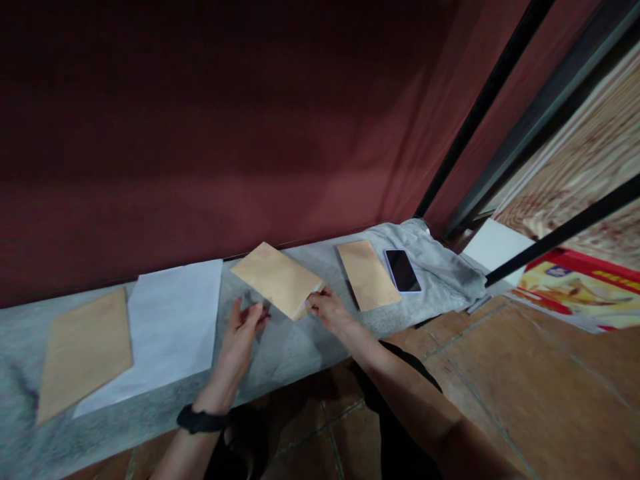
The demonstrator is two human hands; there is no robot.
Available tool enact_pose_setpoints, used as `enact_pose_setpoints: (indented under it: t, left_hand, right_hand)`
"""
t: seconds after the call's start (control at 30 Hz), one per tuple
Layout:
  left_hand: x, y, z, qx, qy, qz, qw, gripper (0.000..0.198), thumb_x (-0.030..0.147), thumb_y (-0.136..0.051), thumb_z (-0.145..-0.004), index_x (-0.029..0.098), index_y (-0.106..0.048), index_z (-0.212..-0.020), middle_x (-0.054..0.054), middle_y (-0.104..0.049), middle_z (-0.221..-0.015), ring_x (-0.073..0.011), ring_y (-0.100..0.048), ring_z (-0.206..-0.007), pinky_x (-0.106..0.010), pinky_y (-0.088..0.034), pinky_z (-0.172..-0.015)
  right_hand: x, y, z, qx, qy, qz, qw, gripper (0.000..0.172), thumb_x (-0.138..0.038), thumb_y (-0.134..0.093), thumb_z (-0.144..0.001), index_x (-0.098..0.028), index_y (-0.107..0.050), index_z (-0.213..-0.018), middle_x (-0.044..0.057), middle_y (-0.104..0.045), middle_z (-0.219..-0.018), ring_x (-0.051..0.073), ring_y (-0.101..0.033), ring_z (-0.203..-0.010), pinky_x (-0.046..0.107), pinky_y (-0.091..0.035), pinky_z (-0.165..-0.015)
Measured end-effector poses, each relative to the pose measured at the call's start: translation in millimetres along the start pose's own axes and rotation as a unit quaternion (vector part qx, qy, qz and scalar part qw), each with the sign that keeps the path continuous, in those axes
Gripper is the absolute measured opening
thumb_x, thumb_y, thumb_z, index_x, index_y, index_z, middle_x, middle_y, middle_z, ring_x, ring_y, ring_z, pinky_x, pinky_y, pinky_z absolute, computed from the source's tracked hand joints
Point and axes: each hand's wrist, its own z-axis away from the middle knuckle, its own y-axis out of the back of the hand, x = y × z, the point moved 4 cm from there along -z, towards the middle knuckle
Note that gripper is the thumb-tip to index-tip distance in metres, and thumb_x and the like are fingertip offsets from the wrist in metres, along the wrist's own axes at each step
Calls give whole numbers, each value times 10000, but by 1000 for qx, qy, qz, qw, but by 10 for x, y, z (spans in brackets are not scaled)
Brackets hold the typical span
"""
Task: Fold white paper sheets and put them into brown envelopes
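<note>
A tan paper envelope (277, 279) is tilted over the middle of the cloth-covered bench, white paper showing at its right end. My right hand (327, 308) pinches that end, fingers closed on the envelope. Just below its left part, my left hand (245, 328) is apart from it, fingers spread and holding nothing; a dark band circles that wrist. To the right of my right hand lies a second tan envelope (369, 275). Left of my left hand is a large white sheet of paper (175, 323), partly covered by another tan envelope (87, 353).
A phone (403, 271) lies face up at the bench's right. Grey cloth (300, 347) covers the narrow bench, which runs along a dark red wall (225, 133). Black poles (480, 113) rise at the right, near a red and yellow box (580, 287) on the tiled floor (540, 380).
</note>
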Motion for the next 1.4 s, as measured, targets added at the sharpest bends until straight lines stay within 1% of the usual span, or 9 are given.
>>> enact_pose_setpoints:
  t: [0.1, 0.2, 0.4, 0.53, 0.77, 0.9, 1.03, 1.13, 1.4]
  left_hand:
    - [-122, -271, 158, -113, 123, 146, 975, 470, 289, -829, -759, 199, -626, -1174, -77, -747, -1062, -195, -741, -872, -343, -619, -806]
    - [-153, -322, 195, -103, 126, 156, 974, 368, 157, -845, -669, 184, -667, -990, -22, -751, -940, -137, -709, -732, -244, -594, -668]
    - [-143, -152, 110, -143, 126, 70, 979, 494, 193, -858, -594, 182, -654, -1044, -18, -747, -895, -121, -669, -630, -226, -542, -579]
    - [-157, -42, 129, -180, 123, -16, 976, 609, 274, -848, -601, 202, -587, -1146, 5, -726, -815, -124, -639, -566, -231, -488, -533]
    - [-188, 15, 77, -179, 83, -229, 953, 370, 274, -582, -824, 230, -468, -1173, 70, -639, -658, -132, -561, -482, -241, -407, -490]
    - [-96, 51, 63, -117, -27, -446, 887, 334, 269, -550, -857, 196, -529, -1182, -4, -685, -754, -206, -666, -669, -305, -487, -615]
    - [22, -74, 180, -24, -275, -530, 802, 353, 301, -437, -955, 160, -611, -1227, -159, -695, -1165, -295, -651, -1146, -435, -508, -966]
    - [-55, -243, 195, -54, -398, -516, 757, 484, 356, -336, -1020, 144, -551, -1400, -170, -537, -1494, -286, -446, -1438, -468, -396, -1158]
    - [-152, -622, -490, -144, -385, -566, 715, 617, 421, -232, -1046, 145, -332, -1589, -125, -343, -1656, -259, -207, -1569, -490, -209, -1264]
  right_hand:
    - [58, -114, 100, -23, 0, -47, 999, 298, -250, -667, -622, -248, -690, -920, -18, -739, -853, 200, -686, -790, 273, -512, -646]
    - [105, -157, 166, -43, -9, -64, 997, 327, -270, -692, -629, -259, -695, -956, -18, -750, -896, 201, -696, -804, 274, -529, -655]
    - [64, 125, 83, -23, -74, -1, 997, 311, -310, -729, -642, -219, -653, -930, -2, -721, -832, 182, -681, -744, 286, -547, -668]
    - [-58, 268, -7, 34, 52, 156, 986, 253, -346, -605, -828, -224, -649, -1045, 14, -734, -939, 199, -696, -890, 327, -562, -796]
    - [104, -124, 219, -126, 294, 543, 776, 406, -274, -488, -1000, -218, -576, -1392, 73, -524, -1539, 211, -467, -1429, 415, -349, -1215]
    - [269, -184, 312, -119, 311, 652, 681, 521, -363, -477, -1040, -176, -448, -1525, 109, -377, -1629, 255, -335, -1519, 477, -231, -1271]
    - [299, -191, 320, -109, 306, 674, 663, 538, -387, -439, -1057, -180, -411, -1553, 96, -354, -1635, 249, -340, -1517, 477, -227, -1274]
    - [280, -199, 318, -112, 298, 680, 660, 537, -398, -429, -1062, -166, -423, -1547, 100, -358, -1630, 247, -344, -1515, 469, -227, -1275]
    - [277, -203, 300, -125, 287, 652, 690, 517, -370, -492, -1040, -155, -478, -1511, 145, -455, -1574, 265, -377, -1498, 488, -228, -1267]
